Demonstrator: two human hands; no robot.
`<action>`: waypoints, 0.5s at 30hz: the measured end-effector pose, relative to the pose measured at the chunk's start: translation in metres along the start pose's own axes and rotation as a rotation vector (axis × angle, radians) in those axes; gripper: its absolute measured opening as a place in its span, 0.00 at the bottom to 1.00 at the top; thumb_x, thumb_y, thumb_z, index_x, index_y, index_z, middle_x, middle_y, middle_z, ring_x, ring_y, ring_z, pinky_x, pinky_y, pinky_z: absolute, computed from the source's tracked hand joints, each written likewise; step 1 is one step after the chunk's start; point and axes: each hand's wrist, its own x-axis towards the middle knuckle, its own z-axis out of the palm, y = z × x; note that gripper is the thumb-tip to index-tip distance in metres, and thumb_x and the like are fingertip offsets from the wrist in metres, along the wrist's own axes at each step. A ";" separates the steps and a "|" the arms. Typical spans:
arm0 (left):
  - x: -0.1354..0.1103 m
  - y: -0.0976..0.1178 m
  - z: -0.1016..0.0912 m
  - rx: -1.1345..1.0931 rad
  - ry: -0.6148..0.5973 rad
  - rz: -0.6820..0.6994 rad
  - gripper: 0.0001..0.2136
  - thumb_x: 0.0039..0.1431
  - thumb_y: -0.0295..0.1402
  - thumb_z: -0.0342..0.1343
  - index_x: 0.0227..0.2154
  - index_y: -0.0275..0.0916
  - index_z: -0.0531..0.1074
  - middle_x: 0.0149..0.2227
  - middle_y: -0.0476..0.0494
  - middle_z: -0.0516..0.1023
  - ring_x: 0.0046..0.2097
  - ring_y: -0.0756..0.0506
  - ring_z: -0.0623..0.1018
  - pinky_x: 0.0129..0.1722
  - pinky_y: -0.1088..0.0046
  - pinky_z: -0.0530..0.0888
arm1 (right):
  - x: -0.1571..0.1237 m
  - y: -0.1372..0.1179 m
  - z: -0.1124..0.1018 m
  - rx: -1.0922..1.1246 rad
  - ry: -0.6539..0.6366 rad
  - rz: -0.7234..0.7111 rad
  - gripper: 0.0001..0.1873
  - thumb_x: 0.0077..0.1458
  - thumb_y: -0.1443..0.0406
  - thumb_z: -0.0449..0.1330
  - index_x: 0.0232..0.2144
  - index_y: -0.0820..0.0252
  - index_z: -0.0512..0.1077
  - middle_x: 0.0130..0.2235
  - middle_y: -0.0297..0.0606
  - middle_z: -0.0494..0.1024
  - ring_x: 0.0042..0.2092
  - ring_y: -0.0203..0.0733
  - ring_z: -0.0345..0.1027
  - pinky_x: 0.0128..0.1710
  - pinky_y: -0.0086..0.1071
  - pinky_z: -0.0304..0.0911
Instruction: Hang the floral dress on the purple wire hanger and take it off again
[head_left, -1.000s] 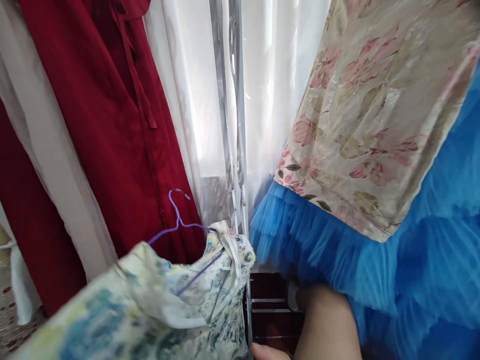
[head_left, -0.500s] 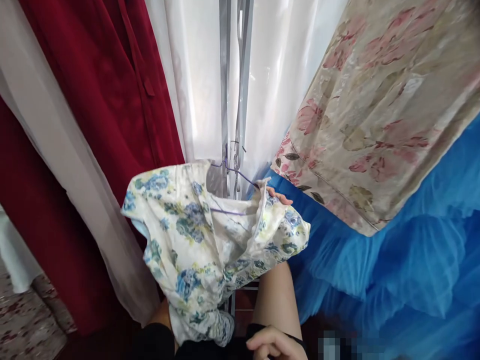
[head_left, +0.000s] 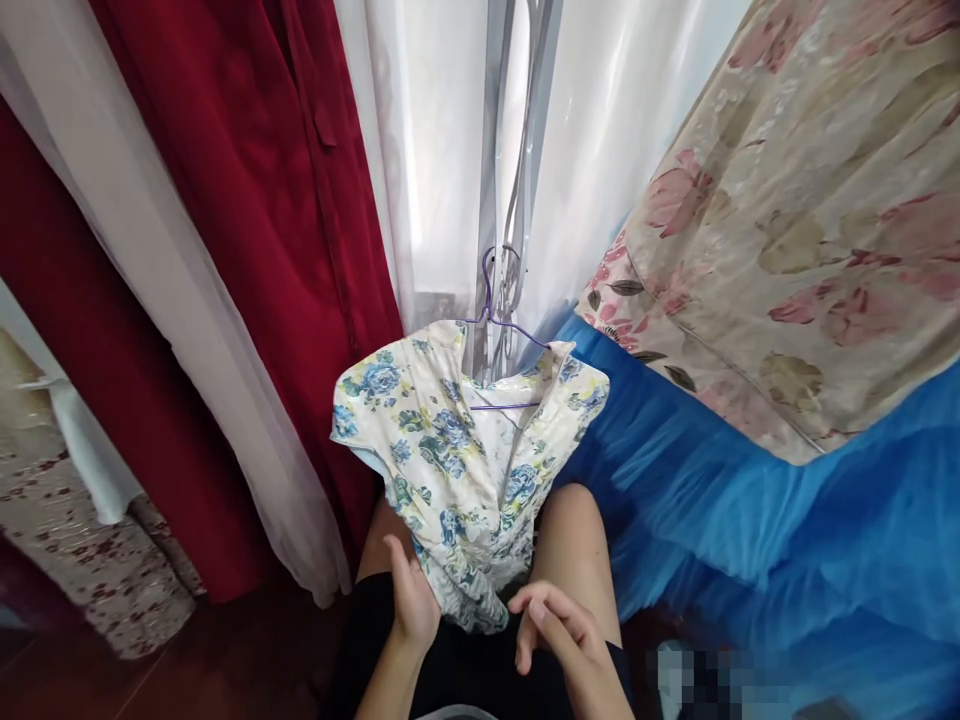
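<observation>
A short-sleeved white garment with blue roses and green leaves (head_left: 439,430) hangs on a thin purple hanger (head_left: 517,327), whose hook is up at the grey metal stand (head_left: 499,200). The lower part of the garment is bunched between my knees. At its lower left edge is my left hand (head_left: 416,600), thumb stretched up and palm turned to the cloth; its other fingers are partly hidden. My right hand (head_left: 559,625) is by the lower right edge, fingers loosely bent and apart, with nothing in it.
Long dark red cloth (head_left: 300,200) and pale sheer cloth (head_left: 172,230) hang at the left. White cloth (head_left: 442,150) is behind the stand. To the right hang a beige pink-flowered fabric (head_left: 810,220) and ruffled blue tulle (head_left: 712,520). The floor (head_left: 217,650) is dark.
Fingers at the garment's right shoulder have let go. My left hand is now visible by its lower left edge, and my right hand has risen. The garment hangs straighter, its hook at the stand.
</observation>
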 end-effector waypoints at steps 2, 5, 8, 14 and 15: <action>-0.003 0.002 -0.009 0.016 0.014 -0.037 0.40 0.52 0.70 0.52 0.55 0.43 0.77 0.56 0.35 0.78 0.64 0.30 0.70 0.60 0.53 0.71 | 0.013 -0.001 0.005 0.021 0.030 0.016 0.24 0.63 0.44 0.58 0.38 0.61 0.74 0.20 0.32 0.73 0.24 0.38 0.65 0.30 0.31 0.60; -0.009 0.002 -0.013 0.133 -0.029 -0.088 0.34 0.47 0.50 0.71 0.56 0.40 0.75 0.55 0.35 0.79 0.62 0.31 0.73 0.62 0.54 0.70 | 0.035 -0.007 0.012 -0.034 0.048 -0.010 0.23 0.62 0.44 0.59 0.37 0.58 0.69 0.21 0.29 0.69 0.23 0.36 0.61 0.27 0.30 0.56; -0.017 -0.001 -0.009 0.154 -0.023 -0.161 0.30 0.48 0.43 0.70 0.53 0.36 0.76 0.51 0.34 0.82 0.57 0.31 0.77 0.58 0.54 0.73 | 0.050 -0.017 0.018 -0.111 0.054 -0.038 0.22 0.62 0.46 0.59 0.31 0.57 0.66 0.20 0.28 0.67 0.23 0.35 0.57 0.25 0.29 0.52; 0.003 -0.005 -0.022 0.328 0.072 -0.126 0.19 0.50 0.40 0.64 0.43 0.35 0.78 0.44 0.36 0.83 0.52 0.31 0.80 0.53 0.56 0.75 | 0.051 -0.018 0.014 -0.094 0.146 -0.068 0.21 0.59 0.50 0.63 0.25 0.59 0.69 0.19 0.27 0.61 0.23 0.32 0.48 0.24 0.29 0.45; 0.013 -0.004 -0.028 0.398 0.058 -0.054 0.16 0.51 0.39 0.63 0.41 0.36 0.77 0.43 0.36 0.83 0.52 0.31 0.80 0.53 0.56 0.74 | 0.049 -0.015 0.013 -0.078 0.171 -0.057 0.20 0.58 0.51 0.64 0.25 0.59 0.70 0.19 0.27 0.59 0.23 0.32 0.47 0.24 0.29 0.43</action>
